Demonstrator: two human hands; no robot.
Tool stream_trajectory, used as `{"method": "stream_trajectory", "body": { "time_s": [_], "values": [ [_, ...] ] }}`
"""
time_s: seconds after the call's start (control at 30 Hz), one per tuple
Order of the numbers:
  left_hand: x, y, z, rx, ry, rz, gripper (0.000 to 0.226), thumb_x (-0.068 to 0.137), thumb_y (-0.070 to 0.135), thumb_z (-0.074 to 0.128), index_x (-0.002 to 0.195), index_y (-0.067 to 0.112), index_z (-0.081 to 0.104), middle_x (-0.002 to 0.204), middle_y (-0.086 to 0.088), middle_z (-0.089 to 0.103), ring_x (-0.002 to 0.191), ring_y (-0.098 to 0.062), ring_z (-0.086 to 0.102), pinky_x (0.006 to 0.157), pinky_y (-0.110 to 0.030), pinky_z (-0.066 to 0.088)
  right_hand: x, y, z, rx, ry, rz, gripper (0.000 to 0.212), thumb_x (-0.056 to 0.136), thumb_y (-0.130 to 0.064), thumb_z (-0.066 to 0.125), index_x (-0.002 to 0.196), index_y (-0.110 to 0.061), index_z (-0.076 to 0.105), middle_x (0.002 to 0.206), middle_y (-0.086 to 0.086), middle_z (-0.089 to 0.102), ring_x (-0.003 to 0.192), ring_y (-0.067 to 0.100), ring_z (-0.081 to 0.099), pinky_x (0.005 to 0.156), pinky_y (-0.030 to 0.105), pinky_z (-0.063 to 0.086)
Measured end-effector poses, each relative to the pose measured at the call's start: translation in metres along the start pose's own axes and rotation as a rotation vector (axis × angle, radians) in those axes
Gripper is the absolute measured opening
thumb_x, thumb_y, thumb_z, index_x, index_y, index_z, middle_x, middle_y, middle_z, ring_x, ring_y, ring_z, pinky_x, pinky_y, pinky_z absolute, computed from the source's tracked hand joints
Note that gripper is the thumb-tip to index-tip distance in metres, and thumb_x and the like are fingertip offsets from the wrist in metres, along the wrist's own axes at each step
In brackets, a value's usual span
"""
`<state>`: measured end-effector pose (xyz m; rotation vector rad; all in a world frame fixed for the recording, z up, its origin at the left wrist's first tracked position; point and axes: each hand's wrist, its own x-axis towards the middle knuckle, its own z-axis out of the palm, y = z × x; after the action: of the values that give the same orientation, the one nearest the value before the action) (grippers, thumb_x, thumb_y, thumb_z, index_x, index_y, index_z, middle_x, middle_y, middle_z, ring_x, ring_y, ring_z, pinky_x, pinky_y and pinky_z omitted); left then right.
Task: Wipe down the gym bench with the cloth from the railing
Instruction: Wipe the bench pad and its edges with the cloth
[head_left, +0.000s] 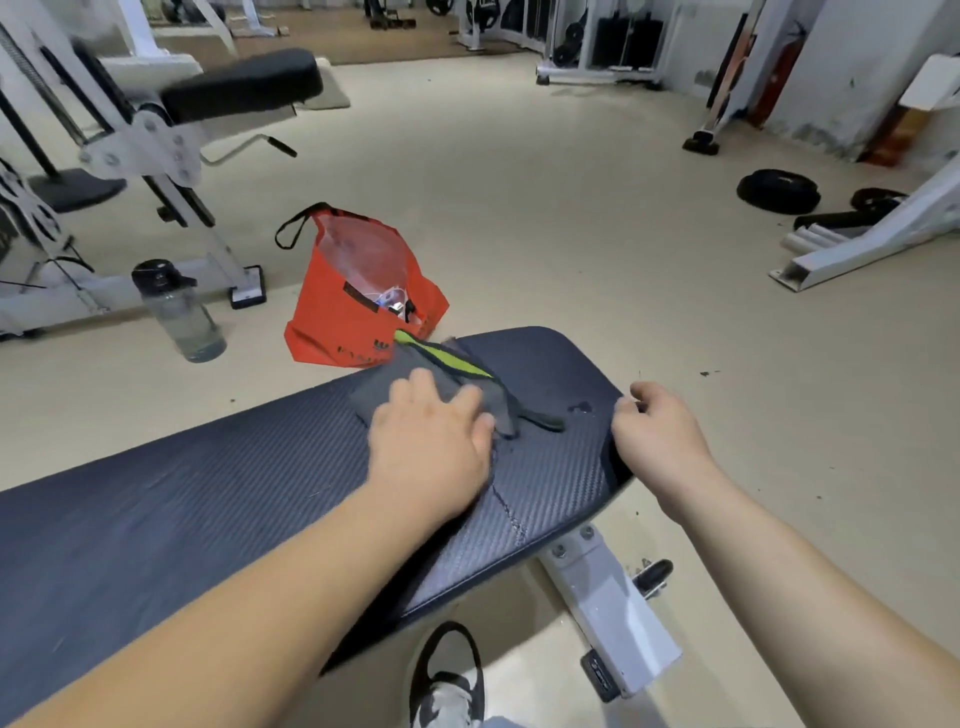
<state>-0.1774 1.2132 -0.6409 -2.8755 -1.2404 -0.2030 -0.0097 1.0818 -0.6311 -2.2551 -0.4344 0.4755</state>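
The gym bench has a dark blue textured pad that runs from the lower left to the centre right. A grey cloth with a lime-green stripe lies on the pad near its far end. My left hand presses flat on the cloth, fingers spread over it. My right hand rests at the pad's right edge with its fingers curled over the rim. A small wet spot shows on the pad between the two hands.
An orange bag stands on the floor just beyond the bench. A clear water bottle stands to its left, by a white exercise machine. Weight plates lie at the right. My shoe is under the bench's white frame.
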Motion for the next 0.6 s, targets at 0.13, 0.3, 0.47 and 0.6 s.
{"method": "stream_trajectory", "body": {
  "time_s": [0.13, 0.3, 0.47, 0.6],
  "values": [
    [-0.007, 0.043, 0.003, -0.172, 0.019, 0.548, 0.039, 0.098, 0.057, 0.038, 0.119, 0.033, 0.06, 0.11, -0.008, 0.052, 0.099, -0.031, 0.053, 0.081, -0.042, 0.05, 0.009, 0.0, 0.0, 0.063, 0.043, -0.005, 0.035, 0.106, -0.035, 0.031, 0.082, -0.017, 0.05, 0.088, 0.006, 0.055, 0.091, 0.03, 0.052, 0.079, 0.041, 0.041],
    [0.062, 0.05, 0.011, -0.023, -0.023, 0.358, 0.043, 0.101, 0.057, 0.036, 0.134, 0.039, 0.056, 0.124, -0.008, 0.053, 0.113, -0.033, 0.049, 0.092, -0.045, 0.046, 0.018, 0.008, -0.001, 0.098, 0.076, -0.024, 0.038, 0.108, -0.039, 0.027, 0.08, -0.022, 0.048, 0.094, 0.006, 0.055, 0.093, 0.026, 0.05, 0.084, 0.039, 0.041],
    [0.035, 0.108, 0.007, -0.079, -0.039, 0.328, 0.039, 0.1, 0.049, 0.039, 0.132, 0.034, 0.057, 0.133, -0.008, 0.049, 0.118, -0.035, 0.042, 0.091, -0.047, 0.035, 0.02, 0.006, -0.005, 0.101, 0.132, -0.041, 0.039, 0.106, -0.041, 0.025, 0.095, -0.018, 0.055, 0.113, 0.016, 0.064, 0.108, 0.033, 0.057, 0.098, 0.046, 0.045],
    [-0.013, 0.092, 0.003, 0.028, 0.027, 0.617, 0.062, 0.087, 0.065, 0.052, 0.135, 0.026, 0.053, 0.128, -0.009, 0.052, 0.109, -0.032, 0.046, 0.083, -0.044, 0.036, 0.019, 0.005, -0.016, 0.046, 0.181, -0.036, 0.042, 0.105, -0.042, 0.024, 0.09, -0.021, 0.057, 0.113, 0.012, 0.065, 0.112, 0.035, 0.057, 0.098, 0.05, 0.046]
  ]
}}
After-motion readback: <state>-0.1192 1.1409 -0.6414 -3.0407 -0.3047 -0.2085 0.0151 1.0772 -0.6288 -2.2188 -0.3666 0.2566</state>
